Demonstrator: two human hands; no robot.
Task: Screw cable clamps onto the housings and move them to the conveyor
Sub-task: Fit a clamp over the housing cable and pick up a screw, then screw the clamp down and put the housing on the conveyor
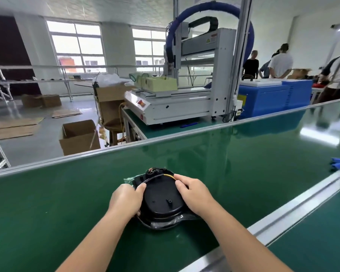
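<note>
A black rounded housing [161,199] with a dark cable and yellow wires running over its far end lies on the green conveyor belt [243,163], partly in a clear plastic bag. My left hand [126,199] grips its left edge, fingers curled round the rim. On the opposite side my right hand [194,193] holds the housing, fingers curled over the top near the yellow wire. Both forearms reach in from the bottom of the view. No cable clamp is plainly visible.
An aluminium rail [294,211] borders the belt on the near right, another rail [106,150] on the far side. Blue connectors [339,163] lie at the right edge. Beyond stand a white gantry machine [185,95], cardboard boxes [79,136], a blue case and several people.
</note>
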